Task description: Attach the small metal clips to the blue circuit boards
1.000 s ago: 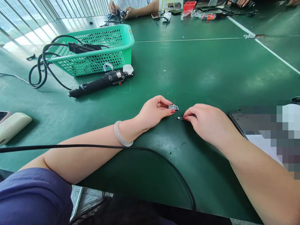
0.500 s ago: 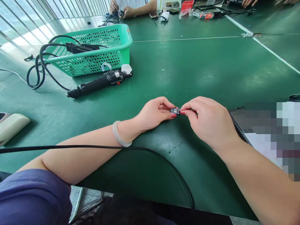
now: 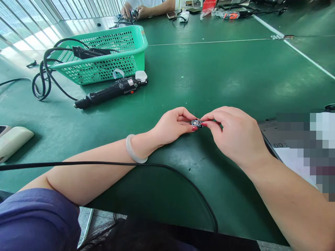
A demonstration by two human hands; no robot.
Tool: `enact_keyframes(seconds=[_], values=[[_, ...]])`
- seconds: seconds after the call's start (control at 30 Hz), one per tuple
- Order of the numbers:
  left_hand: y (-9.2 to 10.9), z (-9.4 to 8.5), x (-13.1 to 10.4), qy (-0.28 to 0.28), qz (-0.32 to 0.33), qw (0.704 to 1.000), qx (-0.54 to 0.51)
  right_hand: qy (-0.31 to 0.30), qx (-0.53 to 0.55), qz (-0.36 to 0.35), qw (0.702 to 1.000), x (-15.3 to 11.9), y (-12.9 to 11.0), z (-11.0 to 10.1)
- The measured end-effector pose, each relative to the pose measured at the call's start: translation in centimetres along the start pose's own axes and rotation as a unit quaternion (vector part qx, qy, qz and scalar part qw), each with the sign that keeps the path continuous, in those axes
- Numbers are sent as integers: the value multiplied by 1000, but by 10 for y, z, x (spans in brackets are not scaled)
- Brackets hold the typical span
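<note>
Between my two hands, just above the green table (image 3: 172, 181), is a small black-and-silver electronic part (image 3: 196, 123); its exact kind is too small to make out. My left hand (image 3: 174, 124) is closed, pinching the part's left side between thumb and fingers. From the other side, the thumb and forefinger of my right hand (image 3: 232, 134) pinch its right end. The fingertips hide parts of both ends. A pale bangle (image 3: 134, 149) circles my left wrist.
A green perforated basket (image 3: 104, 66) holding a black device and cables stands back left, with a black electric screwdriver (image 3: 110, 91) before it. A black cable (image 3: 167, 167) crosses over my left forearm. A partly blurred tray (image 3: 268, 132) lies right. Across the table a person's hands (image 3: 134, 12) work.
My hands stay almost in place, both still on the small part. At the far right edge, another person's hands have gone from view. The thin cable at the left has shifted.
</note>
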State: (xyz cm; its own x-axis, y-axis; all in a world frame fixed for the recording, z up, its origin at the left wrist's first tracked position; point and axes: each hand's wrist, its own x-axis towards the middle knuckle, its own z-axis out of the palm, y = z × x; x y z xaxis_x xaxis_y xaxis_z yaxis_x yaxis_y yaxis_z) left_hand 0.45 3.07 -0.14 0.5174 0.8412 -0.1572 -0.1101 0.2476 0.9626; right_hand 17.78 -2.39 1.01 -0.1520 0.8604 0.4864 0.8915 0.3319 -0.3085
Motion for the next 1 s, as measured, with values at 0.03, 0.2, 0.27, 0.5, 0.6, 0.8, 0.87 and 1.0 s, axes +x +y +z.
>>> enact_keyframes(seconds=[0.03, 0.2, 0.27, 0.5, 0.6, 0.8, 0.87, 1.0], values=[[0, 0, 0, 2, 2, 1000, -1, 0, 1, 0, 1000, 0, 0, -1], [0, -1, -1, 11, 7, 1000, -4, -11, -4, -17, 1000, -1, 2, 1], [1, -1, -1, 13, 2, 1000, -1, -24, -7, -17, 1000, 0, 3, 4], [4, -1, -1, 23, -7, 1000, -8, -24, 1, 4, 1000, 5, 4, 8], [5, 0, -2, 24, -3, 1000, -14, -20, -3, 11, 1000, 7, 6, 10], [5, 0, -3, 25, -11, 1000, -7, -15, -9, 16, 1000, 8, 8, 12], [5, -1, -2, 25, -10, 1000, -5, -12, -4, 13, 1000, 8, 6, 12], [7, 0, -5, 29, -20, 998, -50, 10, 17, 4, 1000, 8, -1, 13]])
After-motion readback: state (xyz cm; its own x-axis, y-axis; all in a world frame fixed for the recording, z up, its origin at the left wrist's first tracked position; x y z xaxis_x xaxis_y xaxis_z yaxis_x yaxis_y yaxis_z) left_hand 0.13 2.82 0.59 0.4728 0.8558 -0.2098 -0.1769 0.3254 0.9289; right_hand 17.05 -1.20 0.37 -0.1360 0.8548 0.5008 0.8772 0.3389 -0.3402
